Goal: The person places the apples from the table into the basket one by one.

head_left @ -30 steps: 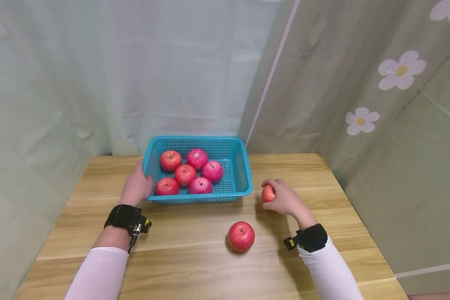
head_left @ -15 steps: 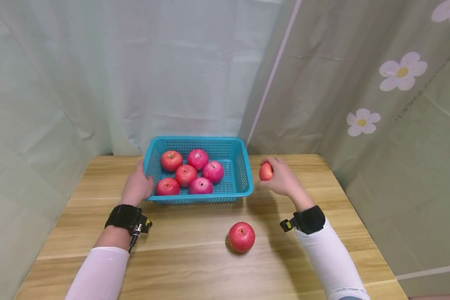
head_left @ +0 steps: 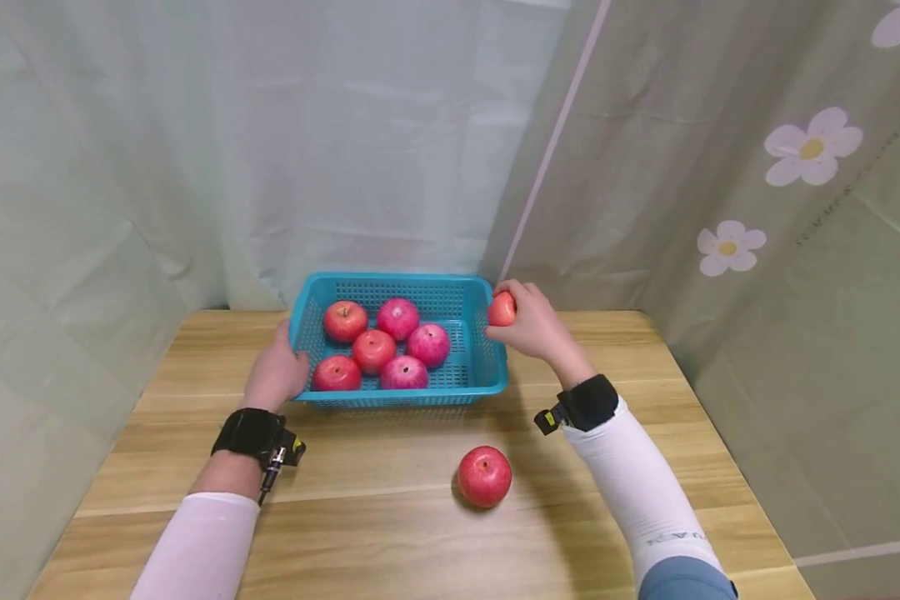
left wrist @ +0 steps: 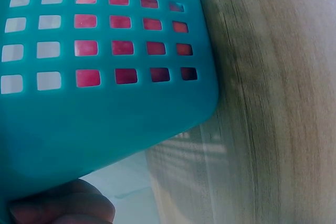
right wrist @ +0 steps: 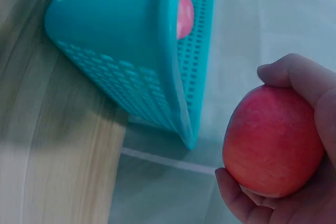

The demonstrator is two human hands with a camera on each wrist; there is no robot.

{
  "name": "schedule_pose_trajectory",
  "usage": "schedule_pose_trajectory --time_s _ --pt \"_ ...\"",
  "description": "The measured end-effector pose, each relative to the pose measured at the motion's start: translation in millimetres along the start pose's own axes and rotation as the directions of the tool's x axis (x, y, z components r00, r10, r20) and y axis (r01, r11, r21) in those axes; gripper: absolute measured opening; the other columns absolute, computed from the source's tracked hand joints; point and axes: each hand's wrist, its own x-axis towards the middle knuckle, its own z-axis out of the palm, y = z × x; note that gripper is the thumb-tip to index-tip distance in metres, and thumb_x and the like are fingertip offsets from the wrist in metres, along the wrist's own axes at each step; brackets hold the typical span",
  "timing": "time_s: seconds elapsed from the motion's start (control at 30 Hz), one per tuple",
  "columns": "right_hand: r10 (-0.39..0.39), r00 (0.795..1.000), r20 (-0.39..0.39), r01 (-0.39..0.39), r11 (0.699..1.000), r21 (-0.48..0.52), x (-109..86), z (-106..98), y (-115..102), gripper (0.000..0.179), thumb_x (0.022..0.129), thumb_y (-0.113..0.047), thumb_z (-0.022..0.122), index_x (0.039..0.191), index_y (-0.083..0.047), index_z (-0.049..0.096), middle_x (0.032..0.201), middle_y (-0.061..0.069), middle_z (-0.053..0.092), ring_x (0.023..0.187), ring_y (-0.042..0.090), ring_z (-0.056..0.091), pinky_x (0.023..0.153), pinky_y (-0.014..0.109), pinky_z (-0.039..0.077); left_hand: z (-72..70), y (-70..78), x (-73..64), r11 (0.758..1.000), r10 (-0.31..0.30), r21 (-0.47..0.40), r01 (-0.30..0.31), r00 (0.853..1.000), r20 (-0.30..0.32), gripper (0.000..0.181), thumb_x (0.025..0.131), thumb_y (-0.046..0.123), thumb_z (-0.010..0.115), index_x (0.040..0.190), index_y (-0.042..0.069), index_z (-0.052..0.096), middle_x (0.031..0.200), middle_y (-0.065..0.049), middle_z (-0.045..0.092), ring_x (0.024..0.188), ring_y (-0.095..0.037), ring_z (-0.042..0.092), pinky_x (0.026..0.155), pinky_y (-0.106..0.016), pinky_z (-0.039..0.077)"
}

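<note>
A blue plastic basket (head_left: 390,395) with slotted walls stands toward the back of the table, several red and pink apples (head_left: 373,351) lying inside. My left hand (head_left: 276,373) grips its left rim; in the left wrist view some fingers (left wrist: 68,203) show curled under that rim. My right hand (head_left: 532,323) holds a red apple (right wrist: 273,142) between thumb and fingers, just outside the basket's right rim and at about rim height. In the right wrist view the palm side hides part of this apple. Another red apple (head_left: 484,477) sits on the table in front of the basket.
The wooden table (head_left: 360,517) ends at a back edge close behind the basket. A pale curtain (head_left: 390,150) with printed flowers hangs behind and along both sides. Both wrists wear black straps with small cameras, a cable hanging at the left one (head_left: 249,433).
My right hand has lifted the apple from the table right of the basket and carried it back and left to the basket's right rim. The left hand stays on the basket.
</note>
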Motion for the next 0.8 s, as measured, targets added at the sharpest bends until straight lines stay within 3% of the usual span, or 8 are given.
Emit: schedule_pose_trajectory --time_s 0.47,0.8 --pt "-0.063 0.992 0.114 0.066 0.998 -0.017 43.5 33.2 -19.3 0.052 0.081 -0.047 0.069 0.122 -0.021 0.051 0.108 0.001 0.049 0.091 0.016 0.052 0.067 0.032 0.054 -0.6 -0.6 1.3 1.000 -0.010 0.004 0.010 1.000 0.006 0.068 0.103 0.016 0.039 0.156 -0.002 0.002 0.127 -0.042 0.048 0.096 -0.045 0.057 0.071 -0.055 0.050" --pt "-0.101 0.981 0.166 0.127 0.979 -0.160 65.3 56.1 -10.5 0.056 0.084 -0.052 0.067 0.127 -0.020 0.050 0.109 0.003 0.049 0.090 0.017 0.052 0.070 0.033 0.053 2.8 2.5 -0.1 1.000 0.005 0.011 -0.005 1.000 0.000 0.068 0.103 0.016 0.041 0.156 -0.002 0.002 0.126 -0.041 0.049 0.092 -0.044 0.057 0.067 -0.051 0.050"
